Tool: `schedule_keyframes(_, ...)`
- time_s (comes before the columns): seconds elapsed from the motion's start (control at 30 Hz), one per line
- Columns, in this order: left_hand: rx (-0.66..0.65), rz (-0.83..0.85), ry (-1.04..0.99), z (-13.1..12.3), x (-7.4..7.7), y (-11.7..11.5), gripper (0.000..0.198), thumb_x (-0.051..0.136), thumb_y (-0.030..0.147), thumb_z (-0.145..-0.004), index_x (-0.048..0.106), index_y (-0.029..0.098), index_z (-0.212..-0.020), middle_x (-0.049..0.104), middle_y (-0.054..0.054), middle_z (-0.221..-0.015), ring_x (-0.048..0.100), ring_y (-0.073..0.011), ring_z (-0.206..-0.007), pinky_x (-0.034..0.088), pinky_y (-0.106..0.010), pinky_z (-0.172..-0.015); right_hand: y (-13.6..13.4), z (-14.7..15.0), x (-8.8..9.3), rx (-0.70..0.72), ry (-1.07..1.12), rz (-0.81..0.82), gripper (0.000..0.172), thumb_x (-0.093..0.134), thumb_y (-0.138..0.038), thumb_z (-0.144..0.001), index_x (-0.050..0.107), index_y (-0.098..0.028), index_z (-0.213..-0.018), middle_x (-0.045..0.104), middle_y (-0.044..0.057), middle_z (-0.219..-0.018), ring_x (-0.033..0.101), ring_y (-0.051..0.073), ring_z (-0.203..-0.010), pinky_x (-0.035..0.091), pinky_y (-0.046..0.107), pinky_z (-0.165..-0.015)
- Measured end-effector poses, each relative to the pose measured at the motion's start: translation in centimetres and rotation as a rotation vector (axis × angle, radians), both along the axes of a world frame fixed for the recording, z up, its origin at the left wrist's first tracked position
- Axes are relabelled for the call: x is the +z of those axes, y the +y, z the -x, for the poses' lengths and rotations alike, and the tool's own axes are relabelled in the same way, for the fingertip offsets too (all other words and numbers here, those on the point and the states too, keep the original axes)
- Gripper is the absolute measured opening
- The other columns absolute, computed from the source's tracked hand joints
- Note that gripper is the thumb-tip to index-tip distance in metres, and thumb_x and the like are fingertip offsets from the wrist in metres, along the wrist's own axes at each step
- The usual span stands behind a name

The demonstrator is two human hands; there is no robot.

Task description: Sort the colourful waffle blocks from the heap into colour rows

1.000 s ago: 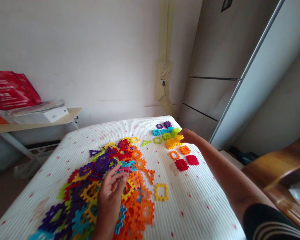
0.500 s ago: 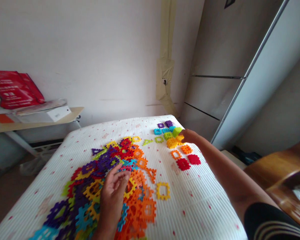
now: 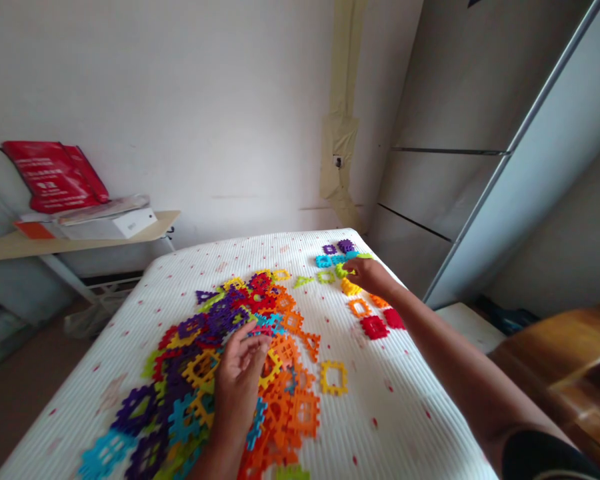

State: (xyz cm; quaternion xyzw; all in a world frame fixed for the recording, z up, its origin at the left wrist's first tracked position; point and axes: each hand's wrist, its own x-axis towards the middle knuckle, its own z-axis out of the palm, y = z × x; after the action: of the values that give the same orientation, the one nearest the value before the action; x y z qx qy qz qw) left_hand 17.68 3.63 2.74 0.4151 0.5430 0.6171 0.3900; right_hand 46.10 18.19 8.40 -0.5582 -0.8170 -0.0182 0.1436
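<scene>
Likely a room in a home: spotted white cover (image 3: pixel 395 413), colourful toy pieces (image 3: pixel 285 348), cluttered side table (image 3: pixel 10 247).

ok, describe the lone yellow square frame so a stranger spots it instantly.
On the red-spotted white cover, find the big mixed pile of toothed pieces by the left hand. Just right of the pile's orange edge lies a yellow square frame. Unlike the crowded, overlapping pieces, it sits alone, flat, with white cover showing through its open middle.
</scene>
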Motion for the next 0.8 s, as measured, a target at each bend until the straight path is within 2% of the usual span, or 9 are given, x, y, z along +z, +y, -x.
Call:
schedule_keyframes(0.1, -0.003, -0.006, -0.004, 0.1, -0.1, 0.0, 0.051, 0.065, 0.037, -0.069, 0.053, 0.017, -0.114, 0.066, -0.006, -0.088, 0.063, -0.0188, -0.084, 0.049, -0.029, -0.075, -0.9, 4.4, -1.1, 0.095, 0.046, 0.076, 0.028, 0.05, -0.013, -0.076, 0.067, -0.019, -0.098, 0.069, 0.003, -0.094, 0.062, 0.015, -0.082, 0.043, 0.023, -0.073)
schedule_keyframes(0.17, -0.012, -0.003, 0.002, 0.1, -0.2, 0.0, 0.05, 0.063, 0.036, -0.07, 0.052, 0.018, -0.115, 0.066, -0.007, -0.09, 0.063, -0.0192, -0.086, 0.048, -0.03, -0.076, -0.9, 7.2, -2.1, 0.102, 0.059, 0.142, 0.029, 0.05, -0.015, -0.077, 0.066, -0.021, -0.1, 0.069, 0.003, -0.095, 0.062, 0.015, -0.085, 0.043, 0.023, -0.074)
schedule_keyframes(0.3, -0.008, -0.005, -0.008, 0.0, 0.1, 0.0, 0.047, 0.063, 0.036, -0.071, 0.052, 0.018, -0.114, 0.065, -0.006, -0.091, 0.062, -0.0191, -0.088, 0.048, -0.029, -0.077, -0.4, 11.7, -4.1, 0.004, 0.065, 0.219, 0.029, 0.051, -0.024, -0.078, 0.063, -0.023, -0.105, 0.068, 0.004, -0.096, 0.062, 0.018, -0.088, 0.044, 0.025, -0.073)
schedule_keyframes(0.4, -0.007, -0.008, -0.021, -0.1, 0.2, 0.0, 0.046, 0.063, 0.036, -0.071, 0.052, 0.019, -0.112, 0.065, -0.006, -0.093, 0.061, -0.0179, -0.088, 0.047, -0.029, -0.08, -0.1, 14.0, -5.1, -0.07, 0.064, 0.249, 0.038, 0.058, -0.036, -0.074, 0.059, -0.021, -0.109, 0.066, 0.008, -0.1, 0.062, 0.022, -0.09, 0.046, 0.029, -0.072)
schedule_keyframes(0.6, -0.034, -0.017, -0.007, 0.3, -0.6, 0.3, 0.045, 0.062, 0.037, -0.072, 0.052, 0.02, -0.113, 0.063, -0.006, -0.094, 0.06, -0.0177, -0.088, 0.047, -0.03, -0.081, 0.3, 16.2, -5.6, -0.153, 0.09, 0.307, 0.04, 0.064, -0.033, -0.068, 0.059, -0.019, -0.106, 0.064, 0.011, -0.103, 0.061, 0.024, -0.094, 0.047, 0.032, -0.073)
schedule_keyframes(0.73, -0.035, -0.027, -0.003, 0.4, -0.8, 0.4, 0.047, 0.063, 0.038, -0.071, 0.052, 0.02, -0.113, 0.063, -0.006, -0.094, 0.059, -0.0176, -0.086, 0.047, -0.031, -0.08, 1.1, 15.9, -6.0, -0.182, 0.185, 0.364, 0.041, 0.071, -0.034, -0.06, 0.063, -0.017, -0.097, 0.066, 0.011, -0.1, 0.061, 0.024, -0.092, 0.047, 0.029, -0.071)
schedule_keyframes(0.8, -0.036, -0.03, -0.005, 0.3, -0.6, 0.3, 0.047, 0.063, 0.038, -0.071, 0.052, 0.019, -0.113, 0.063, -0.006, -0.094, 0.059, -0.0174, -0.085, 0.047, -0.031, -0.08, 1.5, 15.4, -6.3, -0.191, 0.26, 0.384, 0.036, 0.072, -0.032, -0.059, 0.066, -0.017, -0.091, 0.067, 0.009, -0.095, 0.062, 0.022, -0.088, 0.046, 0.027, -0.068)
